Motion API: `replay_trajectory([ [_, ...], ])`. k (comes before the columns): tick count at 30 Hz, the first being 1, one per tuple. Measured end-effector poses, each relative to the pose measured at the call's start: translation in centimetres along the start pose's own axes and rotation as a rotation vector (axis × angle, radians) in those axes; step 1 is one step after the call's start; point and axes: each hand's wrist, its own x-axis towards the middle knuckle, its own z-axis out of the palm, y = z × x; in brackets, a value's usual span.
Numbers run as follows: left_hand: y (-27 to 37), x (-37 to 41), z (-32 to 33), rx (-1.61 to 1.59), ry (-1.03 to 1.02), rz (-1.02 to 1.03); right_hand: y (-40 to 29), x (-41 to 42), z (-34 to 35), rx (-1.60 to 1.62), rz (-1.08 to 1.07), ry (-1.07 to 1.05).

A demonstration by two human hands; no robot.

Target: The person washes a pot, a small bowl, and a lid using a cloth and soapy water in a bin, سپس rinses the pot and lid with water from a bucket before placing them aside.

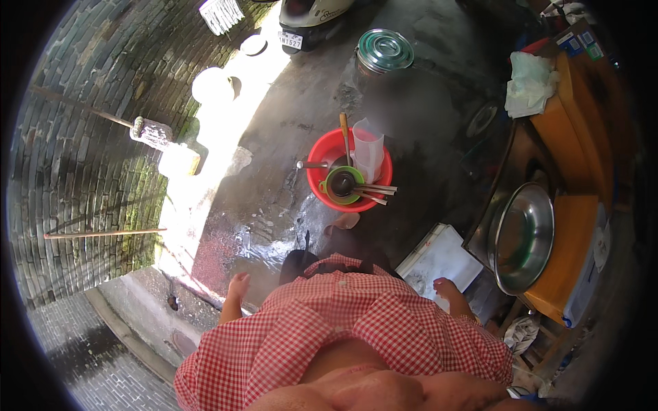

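Observation:
My left hand (238, 285) hangs at my side over the floor, with its fingers partly curled. On the other side, my right hand (445, 286) is beside a white plastic box lid or tray (442, 257); whether it touches it I cannot tell. Neither hand shows an object in it. Before me on the wet floor stands a red plastic basin (316, 150). In it are a green-rimmed strainer (329, 193), a dark ladle (343, 183), a translucent plastic jug (368, 154), a wooden-handled utensil (344, 126) and several metal handles (378, 190).
A lidded metal pot (385, 50) stands farther off, near a parked scooter (311, 13). On the right, a large steel bowl (524, 239) rests by wooden furniture (581, 123). Along the brick wall (103, 169) at left are a mop (151, 133) and a pale bucket (177, 160).

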Motion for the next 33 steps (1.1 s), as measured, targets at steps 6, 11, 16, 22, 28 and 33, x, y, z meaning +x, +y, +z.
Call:
replay_trajectory([
  [6, 5.8, 2.9, 3.1, 0.143, -0.128, 0.104, -3.0, 0.4, -8.6, 0.343, 0.067, 0.244],
  [11, 10.4, 8.0, 0.4, 0.391, -0.107, 0.196, -0.6, -4.0, -4.2, 0.521, 0.267, 0.168],
  [16, 16.8, 11.4, -0.6, 0.395, -0.047, 0.18, 1.0, -5.2, 2.5, 0.102, 0.071, -0.091],
  [22, 26.8, 12.8, 1.7, 0.305, -0.138, 0.358, -7.7, -3.1, 6.8, 0.006, -0.062, 0.066],
  [28, 30.6, 14.4, 4.2, 0.622, -0.275, 0.343, -13.8, 1.7, 0.2, 0.296, -0.152, 0.371],
  [33, 38.0, 18.4, 3.8, 0.958, -0.41, 0.473, -18.8, 2.5, -4.5, 0.213, -0.093, 0.479],
])
